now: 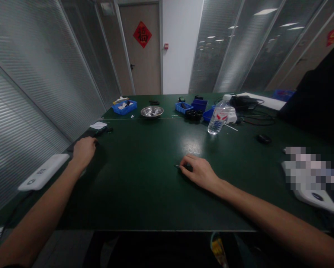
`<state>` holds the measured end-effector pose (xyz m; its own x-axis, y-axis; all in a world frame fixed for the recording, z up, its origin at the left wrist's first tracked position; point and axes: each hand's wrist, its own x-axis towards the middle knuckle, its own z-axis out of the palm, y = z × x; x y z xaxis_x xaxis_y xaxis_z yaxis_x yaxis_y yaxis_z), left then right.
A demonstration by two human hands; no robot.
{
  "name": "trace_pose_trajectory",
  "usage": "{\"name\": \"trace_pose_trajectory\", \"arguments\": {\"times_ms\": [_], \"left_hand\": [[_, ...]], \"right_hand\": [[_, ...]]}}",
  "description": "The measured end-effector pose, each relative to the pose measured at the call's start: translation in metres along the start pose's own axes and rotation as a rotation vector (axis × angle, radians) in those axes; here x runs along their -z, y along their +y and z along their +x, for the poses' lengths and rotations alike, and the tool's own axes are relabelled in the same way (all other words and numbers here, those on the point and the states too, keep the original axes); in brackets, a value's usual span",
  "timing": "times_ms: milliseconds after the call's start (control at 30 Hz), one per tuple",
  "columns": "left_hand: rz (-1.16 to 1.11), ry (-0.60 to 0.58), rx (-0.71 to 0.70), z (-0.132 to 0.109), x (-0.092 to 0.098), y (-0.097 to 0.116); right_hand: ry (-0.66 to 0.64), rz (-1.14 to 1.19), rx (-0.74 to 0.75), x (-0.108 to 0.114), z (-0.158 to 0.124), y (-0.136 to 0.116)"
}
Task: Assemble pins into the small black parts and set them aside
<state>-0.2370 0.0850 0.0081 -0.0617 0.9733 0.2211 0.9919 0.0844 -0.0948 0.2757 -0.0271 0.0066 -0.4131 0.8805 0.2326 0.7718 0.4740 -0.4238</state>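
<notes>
My right hand rests on the dark green table with its fingers curled round a thin tool with a metal tip. The tip points left; its dark body is mostly hidden in my palm, so its kind is unclear. At the left edge lies my left hand, back up, fingers bent downward and largely out of sight. What is under them does not show. Just beyond it are a small dark object and a folded white paper.
A steel bowl holds small pieces, with a blue tray to its left. A water bottle stands right of several blue trays and cables. A white device lies left; a black mouse sits right.
</notes>
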Motion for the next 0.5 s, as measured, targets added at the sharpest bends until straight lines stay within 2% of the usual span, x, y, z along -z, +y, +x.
{"name": "trace_pose_trajectory", "arguments": {"times_ms": [267, 500], "left_hand": [[-0.011, -0.018, -0.06, 0.0025, 0.0017, -0.0064], [-0.019, -0.016, -0.057, 0.0019, 0.0009, -0.0062]], "right_hand": [[-0.008, 0.005, -0.012, 0.0013, -0.0009, -0.0017], [-0.002, 0.006, -0.003, 0.0003, -0.0006, -0.0004]]}}
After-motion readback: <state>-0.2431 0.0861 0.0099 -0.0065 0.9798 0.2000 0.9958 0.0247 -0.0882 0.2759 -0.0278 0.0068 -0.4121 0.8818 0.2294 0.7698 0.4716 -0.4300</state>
